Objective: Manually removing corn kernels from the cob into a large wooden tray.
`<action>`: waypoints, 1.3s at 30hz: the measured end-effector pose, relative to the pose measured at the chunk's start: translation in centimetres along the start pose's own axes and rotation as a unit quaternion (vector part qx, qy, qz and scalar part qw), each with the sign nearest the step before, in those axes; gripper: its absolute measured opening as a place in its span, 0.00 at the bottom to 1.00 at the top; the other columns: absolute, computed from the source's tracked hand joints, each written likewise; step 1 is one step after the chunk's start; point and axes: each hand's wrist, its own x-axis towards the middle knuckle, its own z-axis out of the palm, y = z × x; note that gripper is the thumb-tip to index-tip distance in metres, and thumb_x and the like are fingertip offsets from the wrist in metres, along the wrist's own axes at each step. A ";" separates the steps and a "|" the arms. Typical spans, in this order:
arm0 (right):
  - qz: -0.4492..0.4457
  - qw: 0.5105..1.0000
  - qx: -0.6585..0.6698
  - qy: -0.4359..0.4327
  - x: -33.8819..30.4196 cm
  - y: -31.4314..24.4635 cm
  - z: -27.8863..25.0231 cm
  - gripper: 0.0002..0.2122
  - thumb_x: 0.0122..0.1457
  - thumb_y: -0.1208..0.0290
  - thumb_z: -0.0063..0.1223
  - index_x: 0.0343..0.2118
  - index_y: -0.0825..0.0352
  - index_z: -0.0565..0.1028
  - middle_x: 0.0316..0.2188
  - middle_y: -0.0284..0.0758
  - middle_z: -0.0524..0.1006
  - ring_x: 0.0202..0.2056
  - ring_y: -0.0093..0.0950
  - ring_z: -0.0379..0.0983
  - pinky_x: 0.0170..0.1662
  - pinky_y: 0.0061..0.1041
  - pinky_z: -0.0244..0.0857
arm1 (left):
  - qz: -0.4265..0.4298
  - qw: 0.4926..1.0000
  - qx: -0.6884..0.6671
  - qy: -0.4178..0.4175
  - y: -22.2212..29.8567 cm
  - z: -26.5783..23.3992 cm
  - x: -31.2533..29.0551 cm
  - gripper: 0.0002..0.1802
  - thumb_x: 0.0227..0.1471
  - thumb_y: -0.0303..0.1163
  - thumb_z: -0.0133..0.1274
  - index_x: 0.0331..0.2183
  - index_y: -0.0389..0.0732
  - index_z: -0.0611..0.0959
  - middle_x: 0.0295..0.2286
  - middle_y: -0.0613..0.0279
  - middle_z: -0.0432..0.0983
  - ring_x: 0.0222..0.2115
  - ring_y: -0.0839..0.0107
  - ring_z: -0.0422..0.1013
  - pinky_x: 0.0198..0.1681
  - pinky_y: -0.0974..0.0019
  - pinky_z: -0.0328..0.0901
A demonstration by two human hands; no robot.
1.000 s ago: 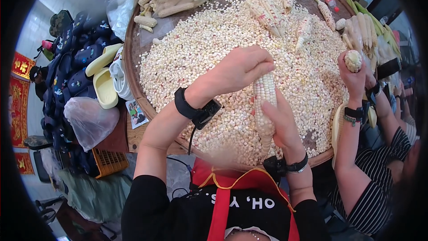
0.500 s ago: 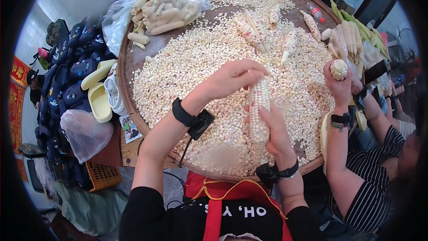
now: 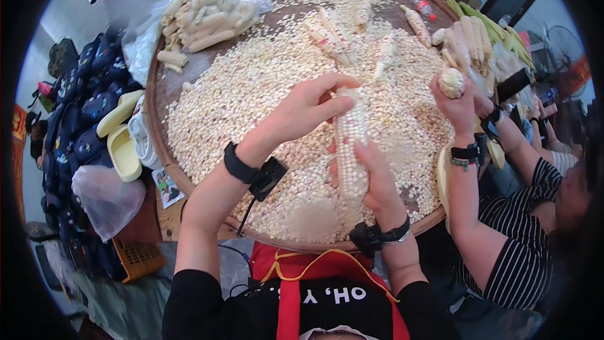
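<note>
An upright ear of corn, with pale kernels and a few pinkish ones, stands over a wide spread of loose kernels. My right hand wraps round its lower half, thumb along the near side. At the top of the ear, my left hand is closed with thumb and forefinger against the tip; the other fingers are partly hidden behind it. The bottom end of the ear looks bare of kernels. Both my wrists wear black straps with small devices.
The round tray's rim curves in front of me. Ears with red-flecked kernels lie farther back. A bag of bare cobs sits back left. To my right, a co-worker's hand grips another ear. Yellow slippers lie left.
The whole view has shifted, so the scene sits farther left in the picture. Both my hands keep their hold on the same ear, with the left one still at its top.
</note>
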 end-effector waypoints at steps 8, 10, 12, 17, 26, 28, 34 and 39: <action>0.081 0.996 -0.032 -0.011 -0.8 0.3 -1.8 0.17 0.57 0.61 0.45 0.46 0.64 0.61 0.32 0.33 0.71 0.26 0.20 0.70 0.24 0.19 0.67 | 0.042 0.992 0.103 -0.057 1.1 0.2 0.2 0.11 0.51 0.32 0.49 0.37 0.38 0.77 0.25 0.65 0.70 0.25 0.78 0.65 0.29 0.72 0.62; 0.107 0.993 -0.022 -0.048 -0.3 0.9 -1.5 0.17 0.57 0.62 0.44 0.46 0.64 0.61 0.32 0.33 0.71 0.27 0.20 0.70 0.24 0.20 0.67 | 0.056 0.987 0.123 -0.081 0.6 -1.1 -1.0 0.11 0.51 0.31 0.49 0.36 0.38 0.77 0.26 0.65 0.70 0.24 0.77 0.65 0.28 0.72 0.62; 0.108 0.993 -0.034 -0.034 -0.9 0.9 -0.2 0.15 0.57 0.65 0.45 0.45 0.66 0.63 0.32 0.36 0.72 0.28 0.23 0.71 0.25 0.21 0.68 | 0.089 0.983 0.128 -0.099 0.3 -1.6 -1.9 0.10 0.50 0.31 0.49 0.36 0.38 0.77 0.26 0.64 0.70 0.24 0.78 0.65 0.28 0.72 0.63; 0.042 0.998 -0.038 0.034 -1.0 3.3 2.4 0.17 0.58 0.65 0.44 0.49 0.63 0.58 0.33 0.35 0.70 0.27 0.22 0.69 0.25 0.21 0.67 | -0.032 0.990 0.097 -0.096 2.0 -1.3 -2.6 0.10 0.50 0.31 0.48 0.34 0.36 0.76 0.27 0.58 0.71 0.29 0.70 0.68 0.33 0.68 0.63; 0.014 0.997 -0.030 0.064 -0.7 4.0 3.3 0.17 0.58 0.64 0.43 0.49 0.63 0.58 0.33 0.33 0.70 0.29 0.21 0.68 0.27 0.20 0.66 | 0.070 0.977 0.188 -0.077 1.5 -1.3 -2.1 0.09 0.54 0.31 0.44 0.33 0.36 0.76 0.23 0.63 0.68 0.20 0.77 0.66 0.23 0.74 0.63; 0.031 0.999 -0.007 0.044 -0.6 3.6 2.7 0.20 0.58 0.64 0.45 0.51 0.63 0.57 0.33 0.31 0.68 0.28 0.19 0.68 0.26 0.18 0.65 | 0.040 0.986 0.146 -0.072 1.9 -1.1 -2.1 0.09 0.54 0.30 0.44 0.33 0.36 0.76 0.24 0.64 0.68 0.20 0.77 0.66 0.23 0.74 0.63; -0.043 0.994 0.088 0.037 -0.6 3.9 1.6 0.20 0.57 0.59 0.45 0.49 0.63 0.61 0.32 0.31 0.70 0.29 0.19 0.69 0.27 0.20 0.66 | -0.027 0.993 0.038 -0.108 1.9 0.3 -1.8 0.08 0.52 0.27 0.45 0.34 0.35 0.75 0.30 0.64 0.69 0.27 0.78 0.66 0.30 0.74 0.63; 0.101 0.970 0.216 -0.039 -0.5 4.0 2.7 0.20 0.58 0.53 0.40 0.46 0.63 0.65 0.30 0.32 0.71 0.29 0.21 0.70 0.30 0.22 0.68 | 0.059 0.998 0.028 0.002 0.6 -0.1 -4.5 0.06 0.51 0.23 0.44 0.33 0.35 0.75 0.35 0.60 0.70 0.36 0.72 0.65 0.39 0.71 0.60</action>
